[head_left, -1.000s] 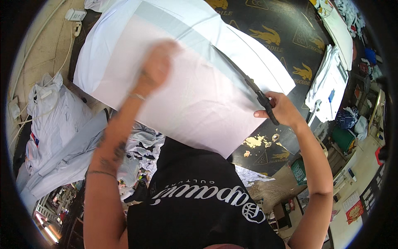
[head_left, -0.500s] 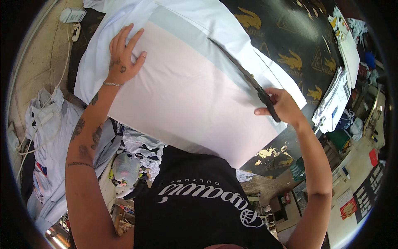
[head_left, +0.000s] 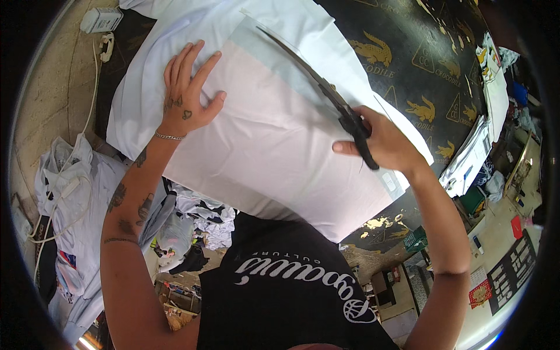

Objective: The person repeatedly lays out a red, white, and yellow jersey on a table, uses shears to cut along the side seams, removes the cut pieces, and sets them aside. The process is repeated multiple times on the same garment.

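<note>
While the pale sheet [head_left: 262, 134] is pinned flat on the table [head_left: 408, 76], the black scissors [head_left: 326, 96] are held in the right hand [head_left: 382, 143], which is wrapped around the handles with the fingers curled tight. The long blades are seen running away from that hand toward about ten o'clock, their tip lying near the sheet's far edge, so the long axis of the tool is set diagonally across the upper right part of the sheet. Whether the blades are parted or closed cannot be told from this view.

The left hand [head_left: 186, 99] is laid palm down at about nine o'clock from the scissors, fingers spread wide and pointing to twelve o'clock, pressed onto the sheet near its far left corner. It is kept well apart from the blades, with a broad stretch of bare sheet between them.

White fabric [head_left: 175, 35] is seen under the sheet, spreading toward eleven o'clock. The right hand is clearly the nearer one to the line of the blades; the left serves only as a weight.

A heap of white garments [head_left: 64, 192] lies off the table at about eight o'clock.
</note>
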Motion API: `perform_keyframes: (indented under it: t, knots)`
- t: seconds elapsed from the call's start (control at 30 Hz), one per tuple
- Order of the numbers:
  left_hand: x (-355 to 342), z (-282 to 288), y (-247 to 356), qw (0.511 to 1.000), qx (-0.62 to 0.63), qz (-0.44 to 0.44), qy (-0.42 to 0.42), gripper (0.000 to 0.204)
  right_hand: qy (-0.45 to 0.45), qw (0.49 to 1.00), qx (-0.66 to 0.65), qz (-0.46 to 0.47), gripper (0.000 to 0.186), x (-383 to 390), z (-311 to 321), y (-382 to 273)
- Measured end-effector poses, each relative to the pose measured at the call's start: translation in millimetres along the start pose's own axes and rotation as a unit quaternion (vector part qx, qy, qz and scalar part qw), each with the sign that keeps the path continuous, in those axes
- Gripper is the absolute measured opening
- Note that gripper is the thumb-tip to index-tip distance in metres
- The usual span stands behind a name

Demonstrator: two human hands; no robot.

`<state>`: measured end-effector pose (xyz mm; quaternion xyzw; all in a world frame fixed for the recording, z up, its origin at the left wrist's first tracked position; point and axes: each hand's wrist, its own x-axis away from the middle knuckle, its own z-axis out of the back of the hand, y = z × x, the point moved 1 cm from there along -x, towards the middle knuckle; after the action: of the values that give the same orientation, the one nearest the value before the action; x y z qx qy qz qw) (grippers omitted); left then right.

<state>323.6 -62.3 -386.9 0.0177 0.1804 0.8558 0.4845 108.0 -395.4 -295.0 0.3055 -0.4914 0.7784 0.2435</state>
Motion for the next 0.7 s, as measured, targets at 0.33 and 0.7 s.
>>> perform_keyframes:
  t: [0.33, 0.7]
  knots:
    - [4.2, 2.0, -3.2, 0.999, 0.037, -0.014, 0.018, 0.072, -0.006, 0.995, 0.088, -0.056, 0.088, -49.6, 10.4, -39.6]
    - [-89.1, -22.0, 91.8, 0.949, 0.292, -0.114, -0.036, 0.031, 0.157, 0.98, -0.107, -0.058, 0.068, 153.9, -75.5, 127.2]
